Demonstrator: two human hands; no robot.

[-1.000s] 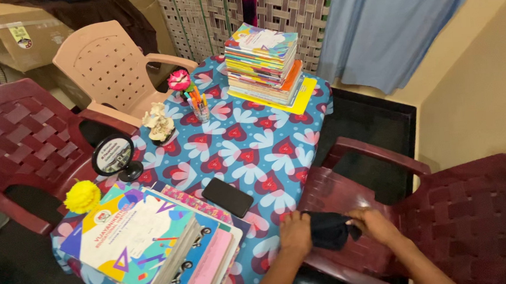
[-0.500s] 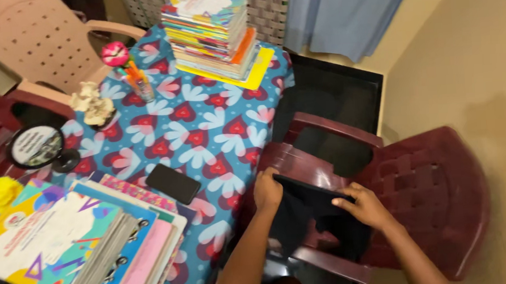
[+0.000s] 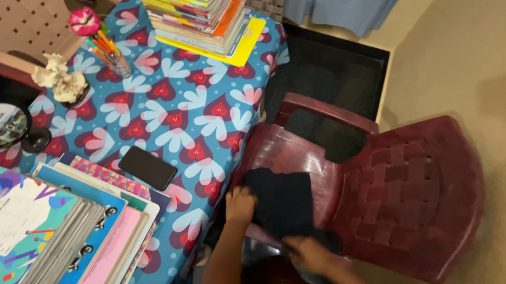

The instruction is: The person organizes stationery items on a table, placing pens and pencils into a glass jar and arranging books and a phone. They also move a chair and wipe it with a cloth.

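Observation:
A dark cloth (image 3: 281, 200) lies spread on the seat of a maroon plastic chair (image 3: 385, 198). My left hand (image 3: 240, 204) rests on the cloth's left edge, next to the table's side. My right hand (image 3: 306, 253) presses on the cloth's near edge at the front of the seat, and it is blurred. Whether the fingers pinch the cloth or only lie flat on it is not clear.
A table under a blue heart-patterned cover (image 3: 175, 117) stands to the left. It carries a black phone (image 3: 147, 167), stacks of books (image 3: 54, 236) near me and another stack (image 3: 198, 14) at the far end, a pen cup (image 3: 113, 57), a figurine (image 3: 62, 83) and a small round mirror (image 3: 0, 125).
The cloth, held up stretched between both hands half a second ago, now lies flat on the seat. My right hand moved down to the seat's front edge. The camera tilted lower.

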